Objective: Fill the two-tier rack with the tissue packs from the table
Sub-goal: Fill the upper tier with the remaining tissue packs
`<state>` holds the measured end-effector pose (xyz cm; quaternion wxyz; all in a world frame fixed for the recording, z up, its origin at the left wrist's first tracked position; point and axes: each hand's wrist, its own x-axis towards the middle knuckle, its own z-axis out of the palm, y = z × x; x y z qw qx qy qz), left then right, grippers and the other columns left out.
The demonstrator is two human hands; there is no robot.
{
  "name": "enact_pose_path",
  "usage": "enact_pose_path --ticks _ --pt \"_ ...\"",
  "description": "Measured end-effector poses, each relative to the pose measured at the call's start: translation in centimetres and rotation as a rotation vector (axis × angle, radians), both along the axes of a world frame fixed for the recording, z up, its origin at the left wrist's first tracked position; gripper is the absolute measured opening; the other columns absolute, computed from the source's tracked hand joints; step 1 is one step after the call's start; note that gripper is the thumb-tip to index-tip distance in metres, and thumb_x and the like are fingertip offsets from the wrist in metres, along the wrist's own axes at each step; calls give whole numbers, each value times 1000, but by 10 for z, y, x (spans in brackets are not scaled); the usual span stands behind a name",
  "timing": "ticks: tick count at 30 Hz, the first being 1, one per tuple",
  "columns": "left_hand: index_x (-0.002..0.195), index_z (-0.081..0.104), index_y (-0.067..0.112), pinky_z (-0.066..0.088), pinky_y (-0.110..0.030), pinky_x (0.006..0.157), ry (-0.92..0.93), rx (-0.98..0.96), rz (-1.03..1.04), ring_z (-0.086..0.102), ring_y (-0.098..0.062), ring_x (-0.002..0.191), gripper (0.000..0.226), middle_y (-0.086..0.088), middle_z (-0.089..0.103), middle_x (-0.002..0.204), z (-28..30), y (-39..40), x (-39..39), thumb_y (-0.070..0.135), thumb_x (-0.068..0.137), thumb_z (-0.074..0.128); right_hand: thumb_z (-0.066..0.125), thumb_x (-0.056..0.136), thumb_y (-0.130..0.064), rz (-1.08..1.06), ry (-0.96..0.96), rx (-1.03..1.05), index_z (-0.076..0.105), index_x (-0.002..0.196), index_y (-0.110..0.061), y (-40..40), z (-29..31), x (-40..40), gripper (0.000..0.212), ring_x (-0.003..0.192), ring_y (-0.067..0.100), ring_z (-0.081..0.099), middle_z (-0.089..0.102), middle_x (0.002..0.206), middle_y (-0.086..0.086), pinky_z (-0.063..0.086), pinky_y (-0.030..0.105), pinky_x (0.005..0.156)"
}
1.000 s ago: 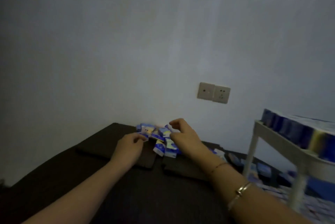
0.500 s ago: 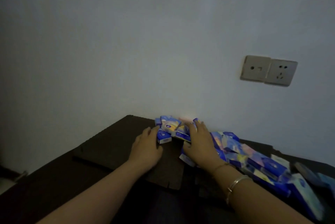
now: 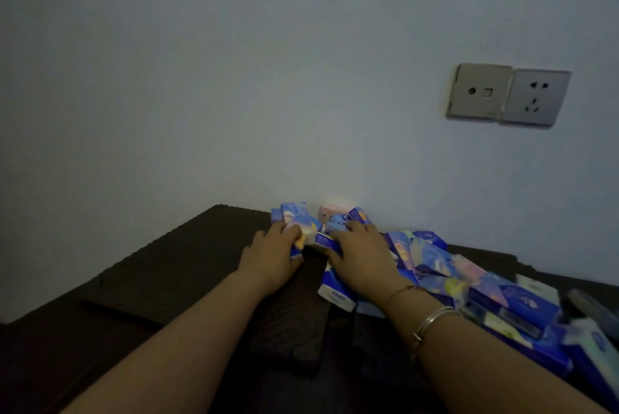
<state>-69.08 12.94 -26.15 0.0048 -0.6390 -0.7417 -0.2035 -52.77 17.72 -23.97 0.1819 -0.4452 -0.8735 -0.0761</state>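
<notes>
From the head view, my left hand point(image 3: 273, 256) grips a tissue pack point(image 3: 299, 223) and my right hand point(image 3: 360, 254) clutches another pack point(image 3: 326, 241) on the table point(image 3: 160, 266). The rack is out of view. I think grabbing several loose packs risks dropping some.

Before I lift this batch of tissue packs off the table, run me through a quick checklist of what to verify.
1. Left hand has a pack: ok, its fingers curl round a blue tissue pack.
2. Right hand has a grip: cannot tell, it lies over the packs at the wall end of the tissue pack pile, fingers partly hidden.
3. Loose packs at the batch: not ok, one white-ended pack lies under the right wrist, ungripped.
4. Rack in view: not ok, it is out of frame.
5. Lighting: not ok, the scene is dim and pack edges blur.
6. Dark table beside the left hand: ok, bare.
</notes>
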Motion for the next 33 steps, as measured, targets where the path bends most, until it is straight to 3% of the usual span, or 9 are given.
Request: enact_pose_path --ticks 7,14,16,20,22,24,28,31,33 --pt "127 43 31 47 -33 87 35 25 20 42 -22 117 37 5 33 138 8 -93 18 39 92 53 42 96 -45 78 273 -2 52 128 -23 -64 17 15 41 109 24 51 57 118 4 42 35 92" --pt "112 51 37 49 -33 86 -113 71 -53 46 -12 110 32 15 37 122 3 -208 53 38 84 65 53 93 -35 116 723 -395 53 113 -21 -188 14 61 25 95 8 49 55 110 -3 39 23 81" --pt "110 53 38 49 -33 85 -151 71 -79 47 -9 108 31 18 39 120 -1 -235 65 38 83 66 54 93 -31 95 818 -515 52 112 -25 -219 9 78 19 100 8 54 57 112 -3 43 25 86" --pt "101 62 35 46 -30 92 -288 116 -191 50 -7 107 27 19 47 113 -9 -277 95 25 77 71 53 93 -25 44 998 -687 51 131 -22 -267 -9 111 38 107 15 60 62 121 -1 49 39 96" --pt "86 63 34 46 -29 92 -400 152 -236 55 -9 101 24 14 53 105 -10 -289 113 17 71 72 51 95 -22 28 1103 -754 53 123 -22 -284 -13 125 29 101 16 62 64 112 -2 51 38 91" --pt "74 57 35 46 -35 91 -468 132 -186 56 -11 99 24 14 52 99 -6 -297 129 23 65 76 48 96 -18 39 1173 -779 51 114 -27 -297 -15 135 21 95 15 63 63 104 -5 52 34 82" --pt "79 46 33 21 -52 109 -378 -5 22 46 -6 105 43 18 50 97 -3 -301 151 54 59 77 47 97 -22 67 1229 -788 47 127 -27 -309 -21 147 31 95 14 62 61 112 -3 52 29 74" --pt "83 39 36 10 -54 115 -387 123 139 49 -4 104 45 17 54 92 -6 -303 163 53 65 76 47 97 -25 64 1295 -821 48 126 -27 -305 -24 151 29 97 15 62 61 112 -2 52 30 78" --pt "97 39 40 5 -51 117 -385 219 168 47 -3 111 47 18 53 102 -6 -304 168 52 68 74 49 96 -27 71 1374 -862 51 124 -27 -302 -26 153 28 101 17 64 64 114 0 51 39 90"
